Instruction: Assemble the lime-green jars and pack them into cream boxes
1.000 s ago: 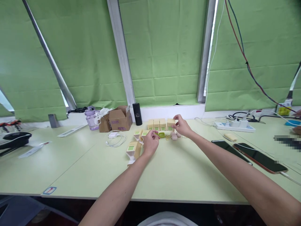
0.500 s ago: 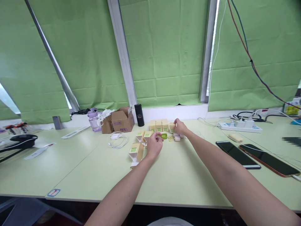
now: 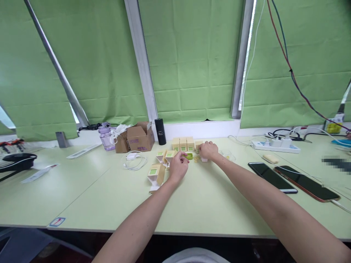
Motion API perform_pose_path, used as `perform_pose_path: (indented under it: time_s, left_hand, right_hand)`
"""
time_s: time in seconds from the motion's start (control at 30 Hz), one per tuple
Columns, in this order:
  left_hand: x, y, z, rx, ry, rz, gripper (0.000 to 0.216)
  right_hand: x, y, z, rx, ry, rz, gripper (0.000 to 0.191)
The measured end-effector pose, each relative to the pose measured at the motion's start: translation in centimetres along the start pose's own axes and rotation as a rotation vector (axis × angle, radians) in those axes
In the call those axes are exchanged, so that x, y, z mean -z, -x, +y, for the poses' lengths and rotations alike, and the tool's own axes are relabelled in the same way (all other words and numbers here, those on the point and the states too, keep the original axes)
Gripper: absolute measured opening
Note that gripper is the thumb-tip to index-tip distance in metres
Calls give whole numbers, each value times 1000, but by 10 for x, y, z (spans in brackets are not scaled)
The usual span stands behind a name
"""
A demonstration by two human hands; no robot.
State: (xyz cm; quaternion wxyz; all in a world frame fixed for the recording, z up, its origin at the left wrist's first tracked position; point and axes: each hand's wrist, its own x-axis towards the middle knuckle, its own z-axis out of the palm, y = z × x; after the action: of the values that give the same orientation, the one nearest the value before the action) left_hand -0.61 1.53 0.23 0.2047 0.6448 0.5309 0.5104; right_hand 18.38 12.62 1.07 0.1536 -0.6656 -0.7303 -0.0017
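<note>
grip cannot be told for either hand: left hand (image 3: pixel 178 167) fingertips at green piece (image 3: pixel 189 156); right hand (image 3: pixel 208 150) curled beside yellow boxes (image 3: pixel 183 144)

no legible text, labels too small

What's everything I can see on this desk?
closed small boxes: four, cream and green, back row
open small boxes: three, cream, in front of the row
green piece: one, green, mid-table
cardboard boxes: two, brown, back left
black cylinder: one, black, beside them
purple bottle: one, purple, further left
phones: two, dark, right
power strip: one, white, back right
table: one, pale green
left hand: one, beside green piece
right hand: one, at row's right end
</note>
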Motion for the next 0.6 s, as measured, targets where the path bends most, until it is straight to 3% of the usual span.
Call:
perform_pose_path:
  time_s: [0.6]
  left_hand:
    - [-1,-1,-1,-19,8,1,19]
  right_hand:
    - [-8,-18,-8,-65,-36,-98,44]
